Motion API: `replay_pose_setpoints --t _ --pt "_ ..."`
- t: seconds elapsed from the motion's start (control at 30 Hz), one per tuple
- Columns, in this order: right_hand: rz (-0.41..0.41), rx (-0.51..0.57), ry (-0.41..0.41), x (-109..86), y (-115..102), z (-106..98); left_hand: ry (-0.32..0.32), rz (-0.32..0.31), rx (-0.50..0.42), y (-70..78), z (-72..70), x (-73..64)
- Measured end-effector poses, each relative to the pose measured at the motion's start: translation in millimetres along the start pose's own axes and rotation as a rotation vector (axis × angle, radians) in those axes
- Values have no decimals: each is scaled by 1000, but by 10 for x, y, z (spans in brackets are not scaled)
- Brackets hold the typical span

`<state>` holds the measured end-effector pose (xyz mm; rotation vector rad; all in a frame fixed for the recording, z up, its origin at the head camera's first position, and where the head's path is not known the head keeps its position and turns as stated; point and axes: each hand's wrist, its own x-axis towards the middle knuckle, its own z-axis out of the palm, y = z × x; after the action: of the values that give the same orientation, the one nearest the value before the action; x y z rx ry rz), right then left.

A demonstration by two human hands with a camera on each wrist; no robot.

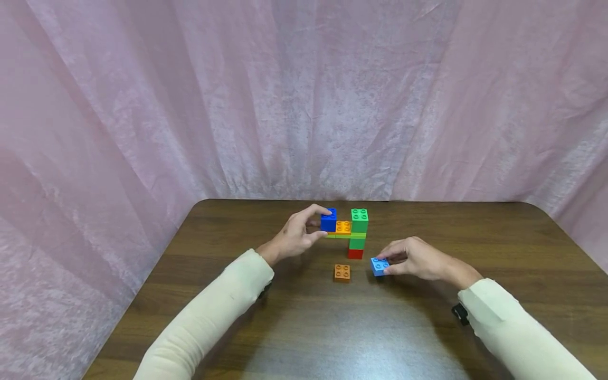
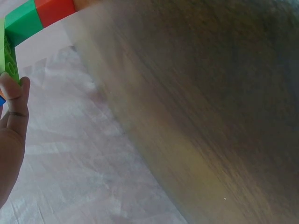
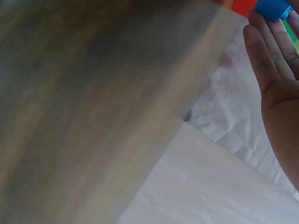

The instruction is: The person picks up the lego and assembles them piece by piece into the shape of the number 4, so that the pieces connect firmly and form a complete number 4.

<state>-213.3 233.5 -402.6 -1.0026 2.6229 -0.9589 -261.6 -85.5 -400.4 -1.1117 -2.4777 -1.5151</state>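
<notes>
My left hand grips a dark blue brick between thumb and fingers at the left end of a brick structure. Its lime-green crosspiece carries that brick, an orange brick and a tall green brick. Under the right end stand a green brick and a red brick. To the right of the structure, my right hand pinches a light blue brick, studs up, low over the table. The right wrist view shows the light blue brick at the fingertips.
A brown-orange brick sits alone on the wooden table, in front of the structure. Pink curtains hang behind the table's far edge and along its left side.
</notes>
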Motion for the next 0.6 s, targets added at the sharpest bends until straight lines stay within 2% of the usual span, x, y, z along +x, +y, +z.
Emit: replay_pose_setpoints --t 0.37,0.6 --pt "-56 15 87 151 -144 -170 5 -5 7 12 -35 -2" --pt "-91 35 129 180 -261 -285 -11 -11 -6 30 -28 -1"
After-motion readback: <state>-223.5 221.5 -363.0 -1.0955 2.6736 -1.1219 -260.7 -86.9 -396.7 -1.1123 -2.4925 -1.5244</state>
